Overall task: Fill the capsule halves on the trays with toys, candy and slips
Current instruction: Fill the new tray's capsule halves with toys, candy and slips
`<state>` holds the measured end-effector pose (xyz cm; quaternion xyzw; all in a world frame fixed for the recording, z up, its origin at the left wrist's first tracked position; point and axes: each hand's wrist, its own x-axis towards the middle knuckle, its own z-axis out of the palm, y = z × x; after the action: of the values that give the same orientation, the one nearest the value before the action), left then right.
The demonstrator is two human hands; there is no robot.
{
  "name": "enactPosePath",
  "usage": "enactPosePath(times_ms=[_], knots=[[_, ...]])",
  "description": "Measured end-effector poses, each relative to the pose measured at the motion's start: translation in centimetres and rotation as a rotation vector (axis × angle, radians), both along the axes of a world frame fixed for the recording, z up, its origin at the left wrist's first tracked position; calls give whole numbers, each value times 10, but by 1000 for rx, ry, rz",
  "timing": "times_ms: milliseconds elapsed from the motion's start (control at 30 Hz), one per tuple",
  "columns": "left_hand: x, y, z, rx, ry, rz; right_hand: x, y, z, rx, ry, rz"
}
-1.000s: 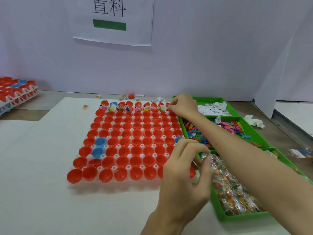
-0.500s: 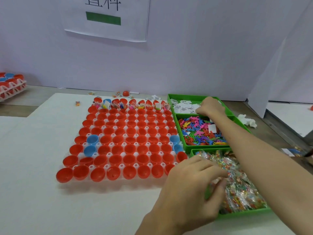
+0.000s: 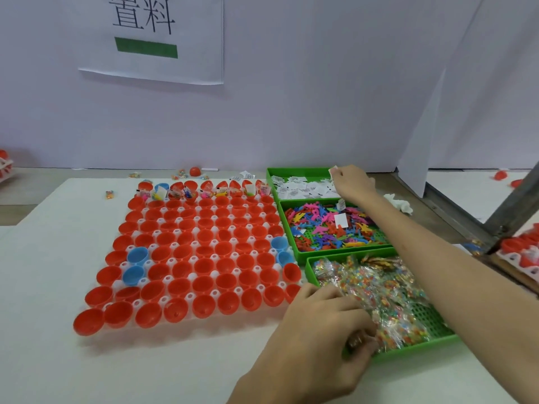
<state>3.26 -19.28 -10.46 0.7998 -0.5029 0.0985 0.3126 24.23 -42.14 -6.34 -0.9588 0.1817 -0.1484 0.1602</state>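
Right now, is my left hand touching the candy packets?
Touching. The head view shows the left hand with its fingertips curled into the candy packets, with no gap between them.

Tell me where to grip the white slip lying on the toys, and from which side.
Pinch the slip by one edge, coming from above: it is thin and flat and lies uncovered atop the uneven toys, so a fingertip likely fits under an edge.

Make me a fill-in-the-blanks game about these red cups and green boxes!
The right hand pinches a white ____ above the far green bin.
The left hand grips wrapped ____ in the near green bin.
Most capsule halves on the tray are ____.
Missing words: slip, candy, red.
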Motion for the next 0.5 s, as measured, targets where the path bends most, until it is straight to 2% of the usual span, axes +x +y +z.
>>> enactPosePath(times_ms=[167, 300, 433, 500], knots=[[-1, 0, 3, -36, 40, -27, -38, 7, 13, 32, -211, 137], [-1, -2, 3, -42, 99, -85, -79, 18, 17, 175, -373, 177], [0, -3, 2, -91, 237, -119, -113, 30, 5, 320, -422, 169], [3, -2, 3, -198, 308, -113, -125, 34, 2, 416, -425, 202]])
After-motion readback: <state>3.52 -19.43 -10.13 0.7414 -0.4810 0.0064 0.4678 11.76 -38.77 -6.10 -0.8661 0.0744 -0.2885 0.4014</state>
